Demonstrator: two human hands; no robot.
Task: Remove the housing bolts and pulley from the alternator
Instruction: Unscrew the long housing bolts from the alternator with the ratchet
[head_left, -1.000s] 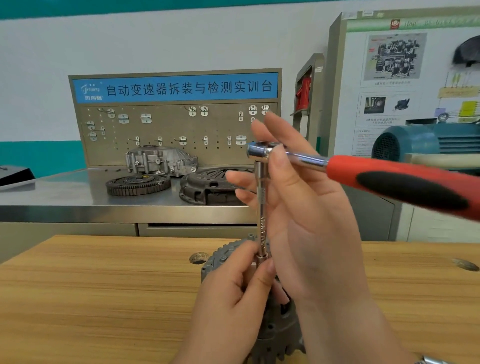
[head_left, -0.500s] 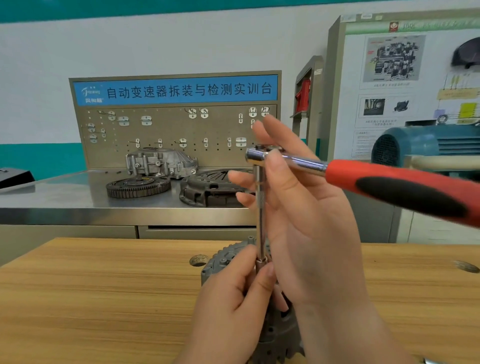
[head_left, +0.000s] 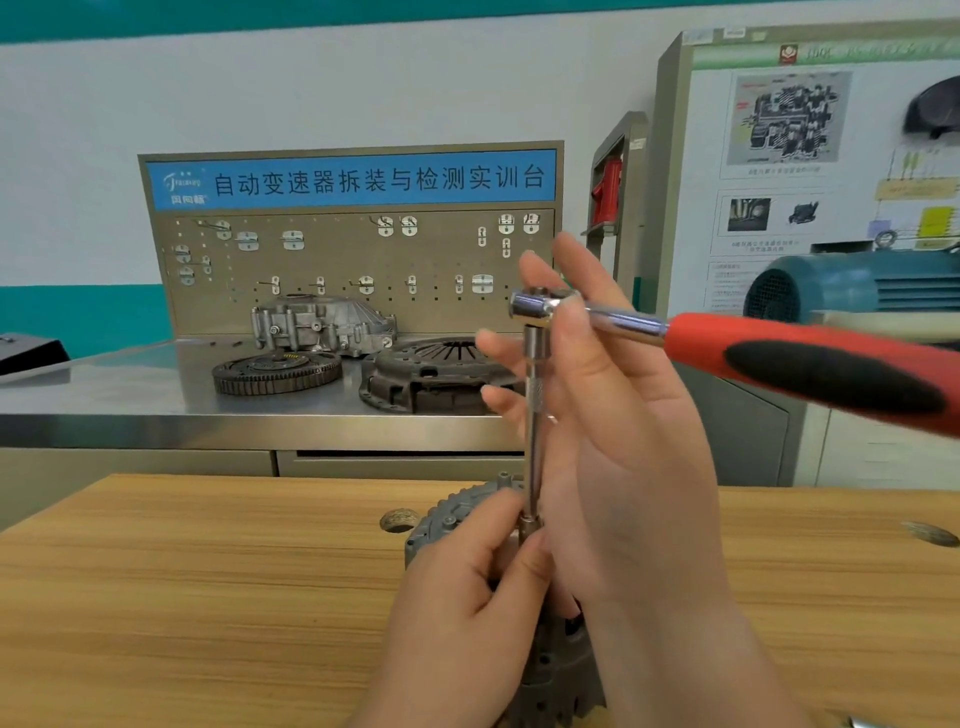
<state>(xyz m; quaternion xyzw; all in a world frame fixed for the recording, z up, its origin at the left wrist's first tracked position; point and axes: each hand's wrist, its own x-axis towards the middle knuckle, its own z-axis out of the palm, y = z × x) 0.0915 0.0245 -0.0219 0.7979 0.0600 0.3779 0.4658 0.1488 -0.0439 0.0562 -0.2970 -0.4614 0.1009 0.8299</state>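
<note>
A grey alternator (head_left: 457, 512) stands on the wooden table (head_left: 208, 597), mostly hidden behind my hands. A ratchet wrench with a red and black handle (head_left: 810, 364) carries a long chrome extension bar (head_left: 532, 415) that runs straight down to the alternator's top. My left hand (head_left: 457, 613) pinches the bar's lower end, where the socket meets the housing. My right hand (head_left: 623, 467) holds the ratchet head (head_left: 530, 304) between the thumb and the raised fingers. The bolt under the socket is hidden.
The table has round holes (head_left: 397, 519) beside the alternator and at the far right (head_left: 932, 532). Behind it, a steel bench holds a flywheel (head_left: 275, 371), a clutch cover (head_left: 431, 374) and an aluminium housing (head_left: 322, 325). A blue motor (head_left: 852, 283) stands at the right.
The ratchet head wobbles slightly sideways. Both hands keep the same hold and the handle still points right.
</note>
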